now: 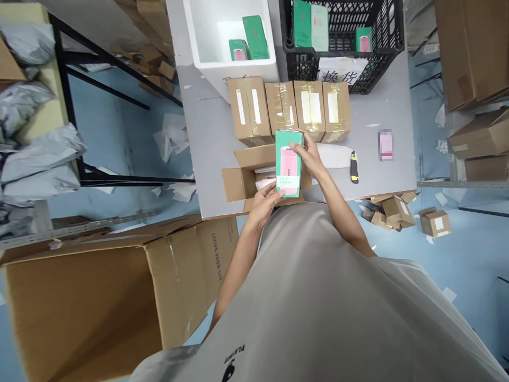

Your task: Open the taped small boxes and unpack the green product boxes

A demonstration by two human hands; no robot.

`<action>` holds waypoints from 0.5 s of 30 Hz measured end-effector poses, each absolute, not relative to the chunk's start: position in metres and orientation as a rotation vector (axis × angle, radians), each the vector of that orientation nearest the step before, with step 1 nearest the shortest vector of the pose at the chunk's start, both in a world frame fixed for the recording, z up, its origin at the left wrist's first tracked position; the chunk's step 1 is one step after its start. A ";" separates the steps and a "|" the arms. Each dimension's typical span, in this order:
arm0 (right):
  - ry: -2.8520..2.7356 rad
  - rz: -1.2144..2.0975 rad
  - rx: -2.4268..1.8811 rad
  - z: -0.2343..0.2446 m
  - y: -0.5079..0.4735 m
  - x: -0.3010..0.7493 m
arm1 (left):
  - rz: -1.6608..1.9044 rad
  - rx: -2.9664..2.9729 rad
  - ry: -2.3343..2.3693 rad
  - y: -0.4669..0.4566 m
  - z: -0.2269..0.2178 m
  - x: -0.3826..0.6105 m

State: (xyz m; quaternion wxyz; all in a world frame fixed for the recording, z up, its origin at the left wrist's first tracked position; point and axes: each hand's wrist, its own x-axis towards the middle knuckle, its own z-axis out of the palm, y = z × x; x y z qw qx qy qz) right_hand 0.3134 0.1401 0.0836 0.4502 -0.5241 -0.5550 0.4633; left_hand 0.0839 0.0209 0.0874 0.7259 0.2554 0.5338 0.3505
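Note:
Between my two hands is a green and pink product box [289,162], its printed front facing up. My left hand [264,204] grips its lower left corner. At the upper right edge, my right hand [310,154] holds it with the thumb lying across the front. Beneath it stands an opened cardboard box [238,183] with its flaps spread; some white material shows inside, and the rest is hidden by the product box and my hands. A yellow and black utility knife [353,167] lies to the right, beside a white sheet [336,156].
Several taped cartons [249,109] form a row behind my hands. Beyond them stand a white bin [234,69] and a black crate [345,53], both holding green boxes. A pink item [385,145] lies on the grey table [377,111]. A large open carton [191,286] stands at lower left.

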 end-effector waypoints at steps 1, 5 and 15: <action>-1.403 1.106 -1.317 0.082 0.140 0.313 | 0.812 0.563 1.222 0.021 0.087 0.086; -1.535 0.943 -1.422 0.080 0.137 0.307 | 0.936 0.681 1.464 0.022 0.091 0.091; -1.277 0.923 -1.369 0.072 0.139 0.310 | 1.036 0.400 1.309 0.028 0.096 0.077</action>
